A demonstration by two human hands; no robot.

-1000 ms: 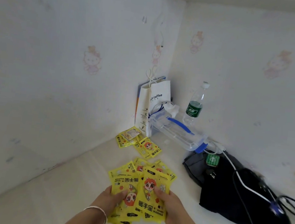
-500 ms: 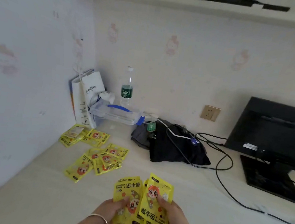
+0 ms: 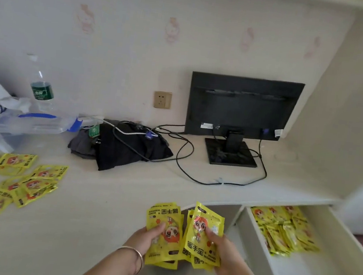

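gripping yellow packets [image 3: 202, 222] in two stacks, one in the left hand [image 3: 148, 237], one in the right hand [image 3: 224, 255], over the desk [image 3: 98, 207] edge near the open drawer [image 3: 310, 274]. likely light, floppy, slick: pinch mid-stack, firmly.

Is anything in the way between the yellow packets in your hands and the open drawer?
Nothing visible. The left hand and right hand hold the yellow packets just left of the open drawer. Only the drawer's low side wall lies between them. Other packets fill its far end; the near part is bare.
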